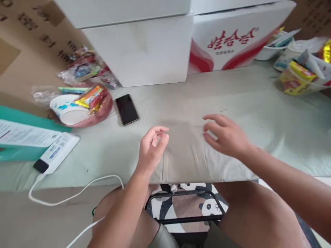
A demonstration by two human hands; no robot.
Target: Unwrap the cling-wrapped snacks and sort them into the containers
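My left hand (153,147) hovers over the pale green cloth (178,110) near its front edge. Its fingers curl loosely, with a gap between thumb and forefinger and nothing in it. To the right, my right hand (224,135) is also above the cloth, fingers bent and spread apart, holding nothing. A stretch of cloth separates the two hands. The nearest object to my left hand is a dark smartphone (127,109), lying flat beyond it to the left.
White cartons (144,51) stand at the back. At left are a pink bowl of snacks (104,110), a teal package (23,151) and a white device (60,151) with a white cable (77,193). A clear tub of snacks (287,81) stands at right.
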